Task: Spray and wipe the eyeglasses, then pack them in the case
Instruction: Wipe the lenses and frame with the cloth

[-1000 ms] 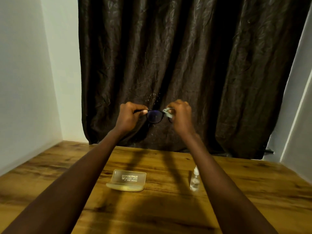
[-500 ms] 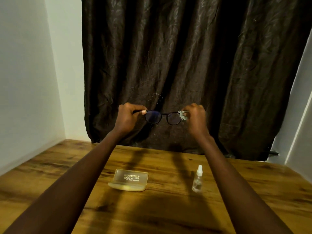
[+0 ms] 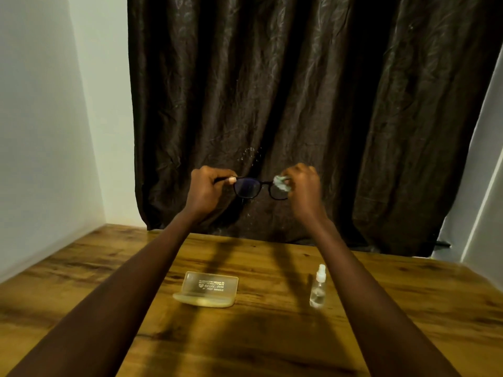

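Black-framed eyeglasses [image 3: 247, 187] are held up in the air in front of the dark curtain. My left hand [image 3: 205, 190] pinches the frame's left end. My right hand [image 3: 303, 186] is closed on a small pale cleaning cloth [image 3: 281, 183], which is pressed against the right lens and covers most of it. Below on the table lies a translucent yellowish glasses case [image 3: 208, 291], its lid up. A small clear spray bottle [image 3: 318, 288] stands upright to the right of the case.
The wooden table [image 3: 245, 344] runs to a white wall on the left. A dark brown curtain [image 3: 299, 104] hangs close behind the table's far edge. A pale wall or door frame [image 3: 484, 186] stands at the right.
My right hand with the cloth slid outward to the right end of the frame, then came back inward onto the right lens. The left hand kept its hold.
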